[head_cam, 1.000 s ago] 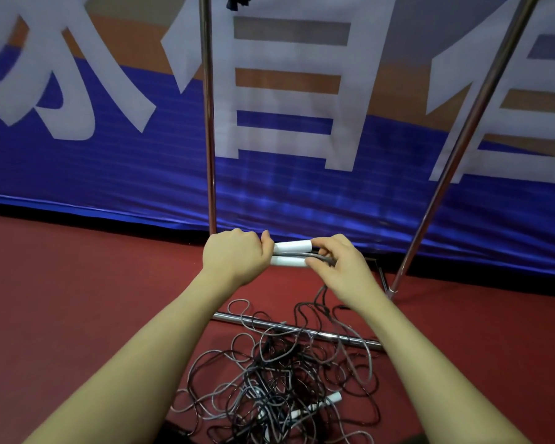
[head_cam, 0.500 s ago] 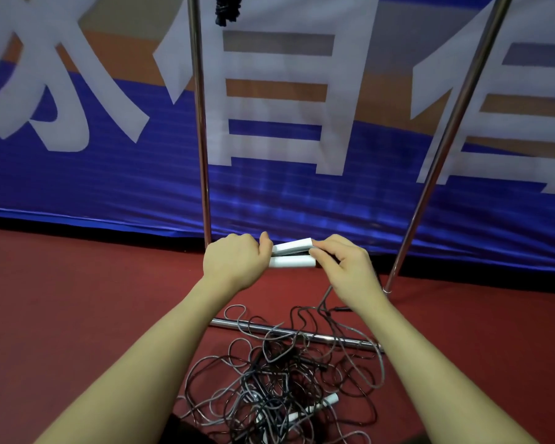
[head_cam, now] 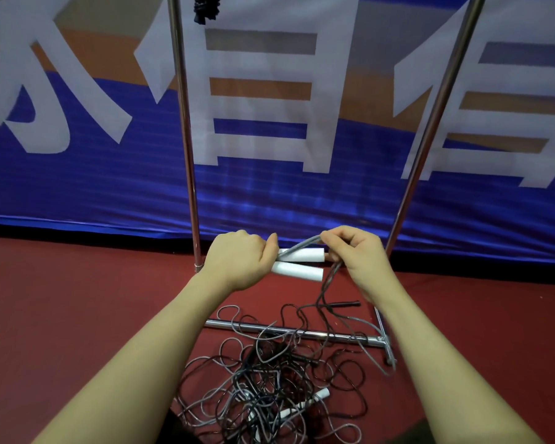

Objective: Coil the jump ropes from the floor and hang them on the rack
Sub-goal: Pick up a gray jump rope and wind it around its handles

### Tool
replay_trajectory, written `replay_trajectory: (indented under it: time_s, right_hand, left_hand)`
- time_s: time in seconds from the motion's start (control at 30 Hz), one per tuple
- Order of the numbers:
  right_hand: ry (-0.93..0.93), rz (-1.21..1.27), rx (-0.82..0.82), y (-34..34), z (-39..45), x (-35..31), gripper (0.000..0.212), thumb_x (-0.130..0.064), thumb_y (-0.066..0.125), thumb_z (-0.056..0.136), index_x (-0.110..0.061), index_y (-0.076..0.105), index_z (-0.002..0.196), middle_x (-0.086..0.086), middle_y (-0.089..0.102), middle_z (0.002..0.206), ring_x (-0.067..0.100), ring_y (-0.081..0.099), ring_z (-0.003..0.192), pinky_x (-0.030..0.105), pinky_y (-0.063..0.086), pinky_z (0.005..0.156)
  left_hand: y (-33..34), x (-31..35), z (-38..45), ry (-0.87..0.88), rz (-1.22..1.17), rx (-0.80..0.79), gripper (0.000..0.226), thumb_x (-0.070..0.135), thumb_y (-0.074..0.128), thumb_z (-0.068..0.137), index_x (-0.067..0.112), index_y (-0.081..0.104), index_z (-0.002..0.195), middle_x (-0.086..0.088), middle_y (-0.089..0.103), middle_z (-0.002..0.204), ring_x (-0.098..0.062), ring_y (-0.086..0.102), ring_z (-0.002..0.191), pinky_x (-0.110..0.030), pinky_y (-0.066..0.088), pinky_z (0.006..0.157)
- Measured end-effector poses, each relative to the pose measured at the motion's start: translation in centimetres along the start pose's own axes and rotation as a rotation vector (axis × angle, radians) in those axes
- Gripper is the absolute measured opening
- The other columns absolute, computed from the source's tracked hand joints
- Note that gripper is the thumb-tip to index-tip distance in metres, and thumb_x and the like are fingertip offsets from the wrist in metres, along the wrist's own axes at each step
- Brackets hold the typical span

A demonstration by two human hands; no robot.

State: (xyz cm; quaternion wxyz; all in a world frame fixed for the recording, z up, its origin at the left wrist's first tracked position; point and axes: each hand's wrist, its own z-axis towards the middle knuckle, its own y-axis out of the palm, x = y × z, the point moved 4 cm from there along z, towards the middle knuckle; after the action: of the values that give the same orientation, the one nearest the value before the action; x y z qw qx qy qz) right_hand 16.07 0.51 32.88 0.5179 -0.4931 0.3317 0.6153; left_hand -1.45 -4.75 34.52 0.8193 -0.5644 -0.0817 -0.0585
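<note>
White plastic marked the two jump-rope handles (head_cam: 298,262) that lay side by side, roughly level, above the dark red floor (head_cam: 77,315). The left hand (head_cam: 241,262) was curled round their left ends in a fist, thumb on top. The right hand (head_cam: 354,254), just beside the handles' right ends, pinched a doubled length of grey cord (head_cam: 302,246) between thumb and fingers, and that cord ran slanting from the left fist up to the right fingertips, crossing in front of the upper handle. From the right hand more of the same cord dropped loose to the floor and joined the tangle of ropes (head_cam: 263,386), a heap of grey and black loops lying between the two forearms near the bottom edge of the view. Another pair of white handles (head_cam: 305,405) poked out of the heap's lower right part, and a black handle (head_cam: 345,304) lay on the floor beyond the heap, below the right wrist. The rack (head_cam: 186,139) stood right behind the hands: two shiny metal uprights rose from the floor, the right one leaning in this wide view, and a low metal bar (head_cam: 225,323) lay across the floor with several cord loops draped over it. Something black (head_cam: 205,8) hung at the top edge beside the left upright. Behind the rack hung a blue and orange banner (head_cam: 77,187) with large white characters.
</note>
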Motion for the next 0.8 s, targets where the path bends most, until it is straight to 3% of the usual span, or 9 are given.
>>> replay_trajectory:
  time_s: [0.1, 0.23, 0.33, 0.4, 0.5, 0.6, 0.67, 0.73, 0.8]
  right_hand:
    - [0.044, 0.082, -0.053, 0.7, 0.0, 0.4, 0.033, -0.011, 0.051, 0.096, -0.017, 0.061, 0.065, -0.006, 0.04, 0.052, 0.009, 0.036, 0.047, 0.015, 0.041, 0.05]
    - [0.15, 0.118, -0.242, 2.3, -0.1, 1.1, 0.029, -0.014, 0.041, 0.1, -0.004, 0.062, 0.082, -0.009, 0.039, 0.049, 0.006, 0.032, 0.04, 0.023, 0.052, 0.053]
    - [0.161, 0.089, -0.356, 2.8, -0.2, 1.2, 0.029, -0.011, 0.04, 0.1, -0.002, 0.062, 0.085, -0.009, 0.038, 0.048, 0.006, 0.033, 0.039, 0.025, 0.053, 0.059]
    - [0.146, 0.04, -0.386, 2.9, -0.3, 1.0, 0.028, -0.009, 0.042, 0.098, -0.004, 0.062, 0.08, -0.009, 0.037, 0.047, 0.006, 0.033, 0.039, 0.024, 0.053, 0.061]
    - [0.134, -0.02, -0.41, 2.9, -0.3, 1.0, 0.027, -0.008, 0.046, 0.097, -0.005, 0.06, 0.075, -0.008, 0.036, 0.044, 0.006, 0.033, 0.036, 0.023, 0.052, 0.065]
    - [0.09, -0.106, -0.395, 2.8, -0.3, 0.9, 0.023, -0.006, 0.053, 0.094, -0.006, 0.061, 0.073, -0.001, 0.04, 0.043, 0.006, 0.036, 0.036, 0.025, 0.052, 0.067]
    - [0.087, -0.156, -0.375, 2.7, -0.3, 0.7, 0.017, -0.004, 0.056, 0.092, -0.001, 0.063, 0.077, -0.008, 0.049, 0.043, 0.005, 0.038, 0.036, 0.025, 0.052, 0.066]
    - [0.103, -0.182, -0.333, 2.3, -0.3, 0.7, 0.015, -0.003, 0.06, 0.09, 0.01, 0.064, 0.084, -0.009, 0.051, 0.043, 0.003, 0.04, 0.037, 0.026, 0.046, 0.061]
    - [0.103, -0.178, -0.257, 1.6, -0.1, 0.4, 0.014, -0.004, 0.065, 0.086, 0.009, 0.067, 0.084, -0.008, 0.052, 0.044, 0.002, 0.043, 0.037, 0.019, 0.04, 0.05]
  left_hand:
    - [-0.4, -0.3, 0.2, -0.061, -0.105, 0.033, 0.046, 0.029, 0.025, 0.103, 0.014, 0.033, 0.06, -0.012, 0.055, 0.069, -0.036, 0.054, 0.082, -0.035, 0.032, 0.065]
    - [-0.5, -2.1, 0.7, -0.23, -0.171, 0.097, 0.047, 0.027, 0.024, 0.102, 0.009, 0.042, 0.063, -0.004, 0.047, 0.062, -0.034, 0.048, 0.077, -0.037, 0.036, 0.068]
    - [0.2, -2.6, 1.1, -0.292, -0.159, 0.088, 0.042, 0.024, 0.025, 0.102, 0.003, 0.061, 0.097, -0.01, 0.057, 0.08, -0.035, 0.052, 0.087, -0.04, 0.043, 0.077]
    - [0.7, -2.7, 1.5, -0.329, -0.153, 0.068, 0.042, 0.024, 0.024, 0.102, 0.002, 0.06, 0.11, -0.016, 0.063, 0.099, -0.037, 0.053, 0.097, -0.041, 0.042, 0.081]
    - [1.7, -2.7, 2.2, -0.329, -0.095, 0.04, 0.041, 0.02, 0.024, 0.103, 0.003, 0.052, 0.127, -0.018, 0.061, 0.111, -0.04, 0.053, 0.103, -0.043, 0.045, 0.085]
    - [2.6, -2.8, 2.6, -0.299, -0.035, 0.027, 0.043, 0.014, 0.024, 0.102, 0.008, 0.035, 0.143, -0.015, 0.059, 0.118, -0.038, 0.053, 0.107, -0.04, 0.043, 0.077]
    - [3.3, -3.0, 2.7, -0.277, 0.036, -0.001, 0.043, 0.014, 0.025, 0.102, 0.009, 0.033, 0.144, -0.014, 0.059, 0.119, -0.037, 0.054, 0.106, -0.038, 0.039, 0.07]
    - [4.0, -3.4, 2.7, -0.297, 0.057, -0.033, 0.041, 0.017, 0.024, 0.102, 0.009, 0.043, 0.137, -0.013, 0.061, 0.115, -0.037, 0.055, 0.104, -0.037, 0.037, 0.069]
    - [4.2, -3.8, 2.6, -0.333, 0.028, -0.04, 0.041, 0.022, 0.024, 0.103, 0.004, 0.057, 0.12, -0.017, 0.064, 0.11, -0.037, 0.057, 0.101, -0.037, 0.039, 0.072]
